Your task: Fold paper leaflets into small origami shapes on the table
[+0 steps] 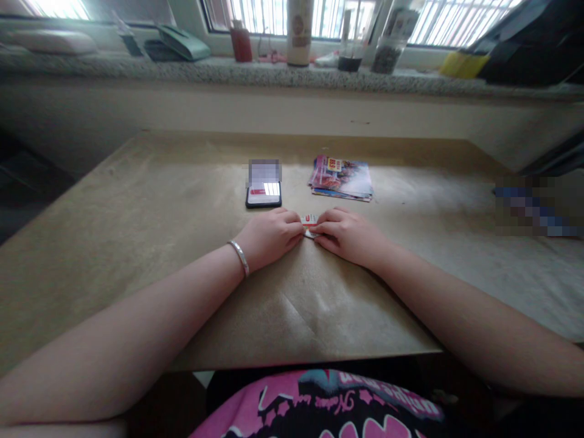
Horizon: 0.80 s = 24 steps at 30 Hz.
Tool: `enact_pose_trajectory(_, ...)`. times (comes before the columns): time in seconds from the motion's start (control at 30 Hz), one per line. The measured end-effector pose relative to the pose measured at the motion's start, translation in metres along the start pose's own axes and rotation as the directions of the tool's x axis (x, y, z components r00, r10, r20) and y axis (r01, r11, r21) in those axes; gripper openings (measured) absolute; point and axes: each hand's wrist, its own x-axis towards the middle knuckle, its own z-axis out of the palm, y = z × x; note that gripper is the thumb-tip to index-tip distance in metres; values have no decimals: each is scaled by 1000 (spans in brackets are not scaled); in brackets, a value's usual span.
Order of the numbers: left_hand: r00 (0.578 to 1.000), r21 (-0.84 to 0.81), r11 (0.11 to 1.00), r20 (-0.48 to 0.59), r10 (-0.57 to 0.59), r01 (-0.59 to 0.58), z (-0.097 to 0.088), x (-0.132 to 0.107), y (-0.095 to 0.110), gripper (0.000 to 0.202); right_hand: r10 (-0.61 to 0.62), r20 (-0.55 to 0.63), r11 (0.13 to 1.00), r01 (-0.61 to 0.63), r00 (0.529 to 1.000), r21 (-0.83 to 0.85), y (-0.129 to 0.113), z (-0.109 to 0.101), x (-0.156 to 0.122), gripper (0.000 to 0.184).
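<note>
Between my two hands lies a small printed piece of paper (pixel 309 219), white with red print, which looks folded. My left hand (pixel 272 236) is closed on its left edge, fingers pressed together near the tabletop. From the other side, the closed fingers of my right hand (pixel 347 236) pinch the right part of the paper. Much of it is hidden under the fingertips. Just beyond my left hand rests a phone (pixel 264 198) with a lit screen. A stack of colourful printed sheets (pixel 344 177) sits beyond my right hand.
The table (pixel 182 182) has a tan cover and meets a wall at the back. On the stone windowsill (pixel 255 72) stand a red bottle (pixel 241 41), a tall pale container (pixel 299 33) and several other items. A blurred blue item (pixel 524 204) is at the right.
</note>
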Motion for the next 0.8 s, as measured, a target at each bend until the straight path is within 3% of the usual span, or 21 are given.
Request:
enact_pose_trajectory(0.27, 999, -5, 999, 29, -45, 46, 0, 1, 1, 23, -57, 92, 966, 79, 994, -247, -5, -3, 0, 34)
enact_pose_trajectory(0.4, 999, -24, 1000, 27, -19, 20, 0, 1, 0, 23, -47, 79, 958, 67, 996, -278, -8, -5, 0, 32)
enact_pose_trajectory(0.6, 1000, -81, 997, -1, 15, -15, 0, 0, -3, 20, 113, 0, 985, -112, 994, -128, -8, 0, 2, 24)
enact_pose_trajectory(0.8, 1000, -106, 994, 2, 3, -3, 0, -1, -4, 22, 274, 37, 961, -276, 961, 38, -6, 3, 6, 23)
